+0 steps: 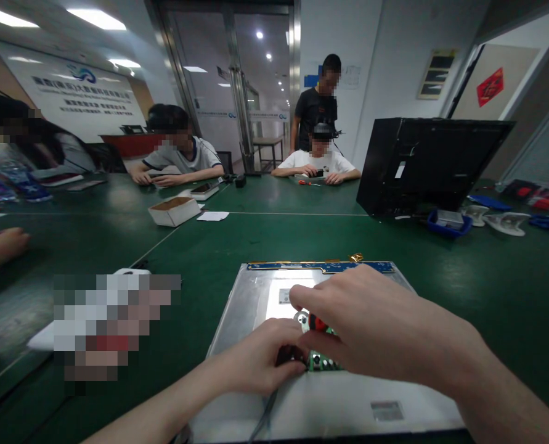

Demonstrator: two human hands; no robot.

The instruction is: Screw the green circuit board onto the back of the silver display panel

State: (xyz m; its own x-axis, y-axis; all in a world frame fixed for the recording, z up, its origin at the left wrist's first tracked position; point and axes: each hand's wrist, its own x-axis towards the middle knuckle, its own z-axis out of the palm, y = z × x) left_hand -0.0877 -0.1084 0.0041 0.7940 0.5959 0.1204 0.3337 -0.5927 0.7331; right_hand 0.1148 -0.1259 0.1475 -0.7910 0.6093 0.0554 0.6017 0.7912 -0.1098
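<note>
A flat silver display panel [237,308] lies in front of me, a narrow blue circuit strip [297,266] along its far edge. On its middle is a small green circuit board [320,362], mostly covered by my hands. My right hand [371,327] is closed around a red-and-black screwdriver [318,322] over the board; the tool's tip is hidden. My left hand [274,351] has curled fingers and thumb at the board's left edge; what they pinch there is hidden. From beneath it, a dark cable [265,413] runs down across the panel.
A large black monitor housing [422,166] stands at right, beside a blue tray [448,223]. An open white box [175,211] and a paper [212,216] lie ahead. Several people sit around the green table [265,237]; one person [315,111] stands. Another person's hand [4,246] shows at left.
</note>
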